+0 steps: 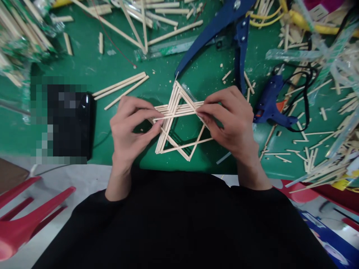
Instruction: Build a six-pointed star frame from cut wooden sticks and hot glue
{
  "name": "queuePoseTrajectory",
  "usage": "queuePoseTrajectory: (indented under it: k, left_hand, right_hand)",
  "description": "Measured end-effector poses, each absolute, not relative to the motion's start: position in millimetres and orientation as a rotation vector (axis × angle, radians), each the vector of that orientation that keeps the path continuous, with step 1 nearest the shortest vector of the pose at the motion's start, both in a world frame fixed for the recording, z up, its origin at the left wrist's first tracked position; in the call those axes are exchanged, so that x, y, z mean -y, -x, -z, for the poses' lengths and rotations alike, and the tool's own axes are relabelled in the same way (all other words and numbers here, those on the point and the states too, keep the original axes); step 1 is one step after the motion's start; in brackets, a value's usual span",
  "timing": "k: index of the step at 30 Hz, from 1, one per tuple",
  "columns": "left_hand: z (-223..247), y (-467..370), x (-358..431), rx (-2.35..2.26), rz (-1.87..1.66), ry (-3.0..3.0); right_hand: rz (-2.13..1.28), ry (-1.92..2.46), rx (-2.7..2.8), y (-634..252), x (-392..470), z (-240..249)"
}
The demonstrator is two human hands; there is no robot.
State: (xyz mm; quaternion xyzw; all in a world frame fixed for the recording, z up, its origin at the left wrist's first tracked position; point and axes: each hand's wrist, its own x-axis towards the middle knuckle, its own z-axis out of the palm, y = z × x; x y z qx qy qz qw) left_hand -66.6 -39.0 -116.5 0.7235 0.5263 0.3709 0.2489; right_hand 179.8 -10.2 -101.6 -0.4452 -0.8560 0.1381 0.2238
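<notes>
A six-pointed star frame of pale wooden sticks point(169, 127) stands on the green table in front of me, its sides built up from stacked sticks. Across its upper part lies a stick point(179, 115). My left hand point(136, 125) pinches the left end of that stick between thumb and fingers. At the other end, my right hand point(228, 119) has its thumb and fingers closed on the stick, beside the star's right upper corner. The fingers of my right hand hide that corner.
Blue cutters point(207, 31) lie behind the star. A blue glue gun point(270, 99) with a black cord is at the right, near scattered stick pieces point(311, 158). Loose sticks point(120, 86) and a black box point(70, 123) are at the left. Red chairs point(36, 213) stand below the table.
</notes>
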Motion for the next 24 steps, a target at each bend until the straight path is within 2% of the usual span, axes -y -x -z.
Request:
queuePoseTrajectory:
  k: [5, 19, 24]
  left_hand:
    - [127, 67, 34, -1.304, -1.144, -2.013]
    - [120, 65, 35, -1.349, -1.070, -1.973]
    - [119, 64, 32, -1.328, -1.085, -1.985]
  right_hand:
    - [-0.235, 1.087, 2.317, -182, 10, 103]
    - [-0.307, 1.157, 2.281, -188, 12, 103]
    - [-0.316, 1.191, 2.262, -193, 15, 90]
